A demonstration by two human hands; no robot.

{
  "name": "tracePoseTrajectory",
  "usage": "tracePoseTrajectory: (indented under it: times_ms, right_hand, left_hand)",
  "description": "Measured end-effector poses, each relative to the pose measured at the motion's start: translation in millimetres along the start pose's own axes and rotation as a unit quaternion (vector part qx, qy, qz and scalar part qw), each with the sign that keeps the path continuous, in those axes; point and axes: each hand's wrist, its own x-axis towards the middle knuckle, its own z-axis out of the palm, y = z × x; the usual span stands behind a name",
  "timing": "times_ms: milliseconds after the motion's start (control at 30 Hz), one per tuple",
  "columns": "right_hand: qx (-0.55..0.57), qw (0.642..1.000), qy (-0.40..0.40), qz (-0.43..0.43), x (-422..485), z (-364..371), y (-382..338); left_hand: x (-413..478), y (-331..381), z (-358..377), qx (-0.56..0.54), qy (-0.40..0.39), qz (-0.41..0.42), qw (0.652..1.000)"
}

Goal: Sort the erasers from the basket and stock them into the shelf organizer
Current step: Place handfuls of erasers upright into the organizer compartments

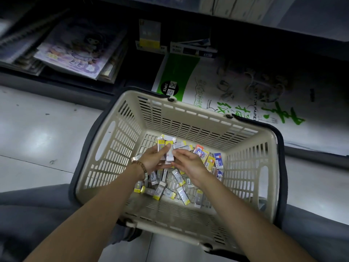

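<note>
A beige plastic basket [120, 140] stands on the floor in front of me, its bottom strewn with several small wrapped erasers [180, 191], most white with yellow ends, a few blue or orange at the right [217, 159]. Both my hands are inside the basket. My left hand [151, 160], with a bead bracelet at the wrist, grips a small stack of white and yellow erasers [168, 153]. My right hand [188, 163] touches the same stack from the right with its fingertips. The shelf organizer is not in view.
A low dark shelf runs across the top, holding notebooks [75, 50] at the left and small boxes [150, 37] in the middle. A large green and white sketch paper pack [217, 86] lies behind the basket. Grey tiled floor [37, 133] lies to the left.
</note>
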Motion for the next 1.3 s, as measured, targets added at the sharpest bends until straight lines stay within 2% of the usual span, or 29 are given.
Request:
tracePoseTrajectory:
  times_ms: [100,167,267,467,533,600,700,800,833,933,1033,1167,1233,1300]
  right_hand:
    - [-0.032,0.999,0.028,0.004,10.3,-9.8,-1.3]
    - [-0.128,0.988,0.077,-0.021,25.2,-24.5,-1.4]
    - [-0.330,0.936,0.100,-0.065,50.4,-44.5,-2.2]
    - [-0.568,0.815,0.062,-0.098,79.1,-51.3,3.0]
    - [-0.600,0.791,0.068,-0.102,81.7,-52.7,6.6]
    - [-0.607,0.783,0.081,-0.105,82.1,-54.0,5.1]
    - [-0.621,0.774,0.068,-0.100,79.3,-54.5,2.8]
    - [-0.649,0.749,0.082,-0.108,74.9,-53.0,7.1]
    - [-0.647,0.750,0.095,-0.106,74.2,-52.0,8.6]
    - [-0.591,0.794,0.131,-0.056,76.7,-45.3,6.0]
    - [-0.565,0.817,0.115,-0.011,78.3,-39.1,2.4]
    - [-0.447,0.889,0.098,-0.019,61.8,-35.1,15.3]
    - [-0.421,0.900,0.109,-0.008,51.2,-33.1,26.1]
    - [-0.431,0.894,0.122,-0.007,44.5,-29.5,36.2]
  left_hand:
    - [2.7,1.1,-13.4,0.007,0.043,-0.006,0.999]
    - [8.6,3.9,-26.3,0.017,0.072,-0.033,0.997]
    - [14.2,5.1,-41.6,0.012,0.086,-0.061,0.994]
    - [17.2,0.0,-57.0,0.039,0.039,-0.095,0.994]
    - [17.9,-1.5,-60.0,0.031,0.019,-0.095,0.995]
    - [19.8,-2.8,-62.5,0.024,0.001,-0.093,0.995]
    - [17.0,-1.5,-63.3,0.018,0.001,-0.095,0.995]
    - [14.8,-2.5,-63.6,0.018,0.008,-0.094,0.995]
    - [12.7,-2.3,-63.3,0.009,0.007,-0.094,0.995]
    - [10.8,-2.0,-63.1,0.000,-0.014,-0.099,0.995]
    - [9.8,2.4,-61.7,-0.010,-0.028,-0.091,0.995]
    - [10.3,4.1,-58.9,-0.019,0.001,-0.082,0.996]
    - [9.2,3.2,-56.6,-0.039,0.008,-0.083,0.996]
    - [7.7,-0.2,-55.5,-0.054,0.011,-0.086,0.995]
